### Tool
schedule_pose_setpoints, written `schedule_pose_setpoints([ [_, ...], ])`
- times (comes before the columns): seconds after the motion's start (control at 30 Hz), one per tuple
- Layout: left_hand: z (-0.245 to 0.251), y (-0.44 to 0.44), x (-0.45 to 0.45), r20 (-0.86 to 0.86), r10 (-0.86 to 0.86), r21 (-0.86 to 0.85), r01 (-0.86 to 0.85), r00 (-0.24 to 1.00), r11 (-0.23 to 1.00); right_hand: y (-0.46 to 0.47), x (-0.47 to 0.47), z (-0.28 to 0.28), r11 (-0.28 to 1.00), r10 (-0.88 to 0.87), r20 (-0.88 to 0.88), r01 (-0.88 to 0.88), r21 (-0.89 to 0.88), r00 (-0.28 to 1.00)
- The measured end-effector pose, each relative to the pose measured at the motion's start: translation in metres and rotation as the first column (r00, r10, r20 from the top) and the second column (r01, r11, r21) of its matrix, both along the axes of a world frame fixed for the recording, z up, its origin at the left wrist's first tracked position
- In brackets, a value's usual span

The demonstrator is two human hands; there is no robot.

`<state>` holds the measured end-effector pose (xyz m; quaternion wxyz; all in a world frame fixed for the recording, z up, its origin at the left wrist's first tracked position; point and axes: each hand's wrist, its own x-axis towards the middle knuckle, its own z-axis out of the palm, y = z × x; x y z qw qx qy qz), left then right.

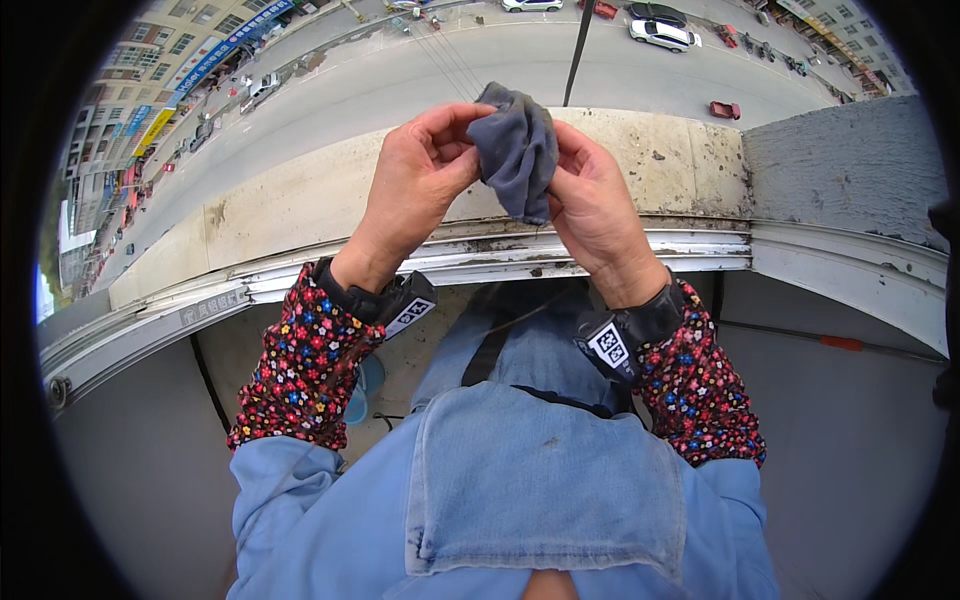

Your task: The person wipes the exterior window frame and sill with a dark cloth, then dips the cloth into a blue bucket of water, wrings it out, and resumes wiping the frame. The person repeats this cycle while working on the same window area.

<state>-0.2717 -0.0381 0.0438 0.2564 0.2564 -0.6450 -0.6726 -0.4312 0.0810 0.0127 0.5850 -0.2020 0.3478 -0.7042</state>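
Observation:
A crumpled dark grey-blue cloth (517, 154) hangs between my two hands, above the window's outer ledge. My left hand (424, 180) pinches its left side between thumb and fingers. On the other side, my right hand (596, 199) grips the cloth's right edge, with some fingertips hidden behind it. Below the hands runs a white metal sliding-window track (510, 259), marked with dark dirt. Beyond it, the pale stone ledge (660, 161) shows stains and specks of grime.
Past the ledge the view drops to a street (360, 97) with parked cars. A rough grey wall (840, 165) bounds the ledge at right. Light blue plastic containers (360, 397) stand on the floor below. A thin rod with a red section (840, 343) lies at right.

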Motion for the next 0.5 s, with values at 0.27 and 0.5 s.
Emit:
schedule_pose_setpoints([
  [0.27, -0.006, -0.053, -0.143, 0.287, -0.077, -0.92, 0.297, 0.955, 0.254, 0.007, -0.182, 0.044, 0.903, 0.112, -0.964, 0.429, -0.003, -0.242],
  [0.5, -0.012, -0.067, -0.14, 0.232, -0.084, -0.931, 0.247, 0.969, 0.271, 0.021, -0.168, 0.032, 0.91, 0.013, -0.999, 0.413, 0.029, 0.041],
])
